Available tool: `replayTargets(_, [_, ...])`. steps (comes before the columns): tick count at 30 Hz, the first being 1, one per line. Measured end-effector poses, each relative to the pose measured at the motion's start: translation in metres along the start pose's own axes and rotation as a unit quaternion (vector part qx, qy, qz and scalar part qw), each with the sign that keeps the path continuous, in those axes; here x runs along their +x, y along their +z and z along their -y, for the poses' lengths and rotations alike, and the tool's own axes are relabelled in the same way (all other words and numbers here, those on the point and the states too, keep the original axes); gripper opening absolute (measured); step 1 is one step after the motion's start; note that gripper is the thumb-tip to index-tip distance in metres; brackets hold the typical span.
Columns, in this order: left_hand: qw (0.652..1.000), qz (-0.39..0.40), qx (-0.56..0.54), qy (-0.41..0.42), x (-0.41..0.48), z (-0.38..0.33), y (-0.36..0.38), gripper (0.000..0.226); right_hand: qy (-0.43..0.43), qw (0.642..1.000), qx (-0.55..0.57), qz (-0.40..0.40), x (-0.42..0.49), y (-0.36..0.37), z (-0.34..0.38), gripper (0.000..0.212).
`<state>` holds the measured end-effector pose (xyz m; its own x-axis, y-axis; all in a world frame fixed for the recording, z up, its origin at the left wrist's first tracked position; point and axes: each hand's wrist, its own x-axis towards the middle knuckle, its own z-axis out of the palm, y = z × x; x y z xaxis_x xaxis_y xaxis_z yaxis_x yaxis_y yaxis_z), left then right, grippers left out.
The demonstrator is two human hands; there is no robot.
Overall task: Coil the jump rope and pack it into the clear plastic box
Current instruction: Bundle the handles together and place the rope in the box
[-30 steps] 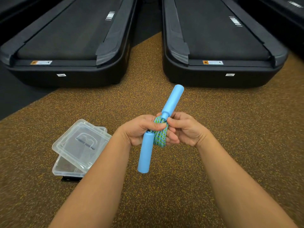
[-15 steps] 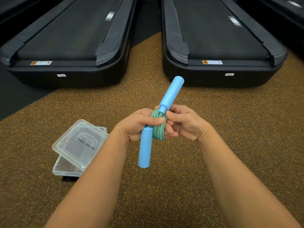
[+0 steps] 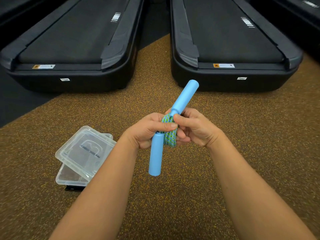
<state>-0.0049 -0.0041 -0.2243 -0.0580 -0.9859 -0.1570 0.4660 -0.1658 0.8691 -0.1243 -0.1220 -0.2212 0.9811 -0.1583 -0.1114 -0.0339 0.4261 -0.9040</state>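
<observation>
Both curled hands (image 3: 147,132) (image 3: 197,130) apparently pinch the jump rope (image 3: 170,138).

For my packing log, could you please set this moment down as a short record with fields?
jump rope: green-blue cord coiled into a bundle, held between both hands
left hand: grips the bundle; lower blue handle hangs below it
right hand: pinches the cord by the upper blue handle, which points up and away
clear plastic box: on the floor, left of the hands, lid lying askew on it
packed: not yet

Coiled blue-green jump rope (image 3: 169,134) held midair — clear box (image 3: 76,177) open, floor-left.
</observation>
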Motion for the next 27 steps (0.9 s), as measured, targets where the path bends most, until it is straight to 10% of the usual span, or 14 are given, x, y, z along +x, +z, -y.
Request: replayTargets(27, [0.989,-0.129,0.032,0.069,0.011,-0.009,0.01,0.007,-0.068,0.993,0.026,-0.096,0.009,0.001,-0.003,0.019])
